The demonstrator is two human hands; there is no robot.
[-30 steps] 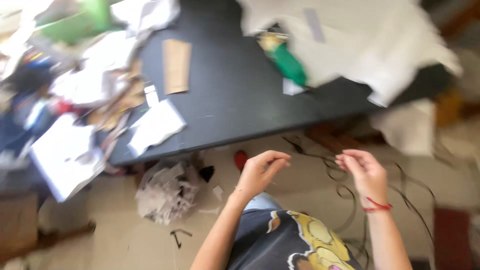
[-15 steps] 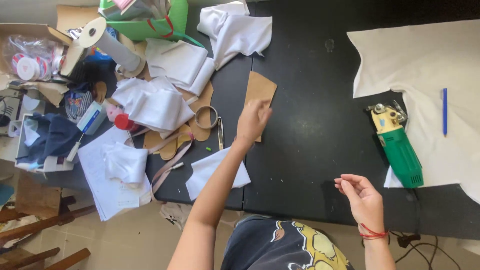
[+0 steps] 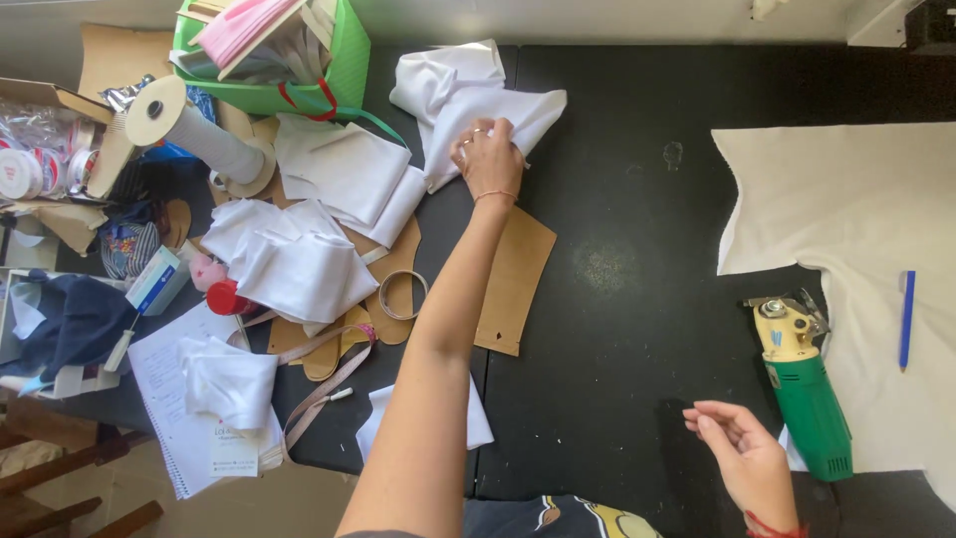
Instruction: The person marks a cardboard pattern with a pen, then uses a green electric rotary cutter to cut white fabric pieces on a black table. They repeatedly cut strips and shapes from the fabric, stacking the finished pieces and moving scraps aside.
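Note:
My left hand (image 3: 488, 156) reaches far across the black table (image 3: 637, 199) and grips a crumpled white cloth piece (image 3: 468, 95) at the back. Below my forearm lies a flat brown cardboard pattern piece (image 3: 518, 284). My right hand (image 3: 745, 456) hovers near the table's front edge, fingers loosely curled and apart, holding nothing. Just right of it lies a green and yellow handheld electric cutter (image 3: 805, 384).
A large cream fabric sheet (image 3: 856, 199) with a blue pen (image 3: 906, 319) covers the right side. Folded white cloth pieces (image 3: 299, 259), a white thread cone (image 3: 194, 130), a green basket (image 3: 299, 55), a metal ring (image 3: 403, 295), a notebook (image 3: 184, 438) and clutter fill the left.
My left hand has moved from the brown cardboard piece up to the white cloth at the back and closed on it. My right hand stays low near the front edge.

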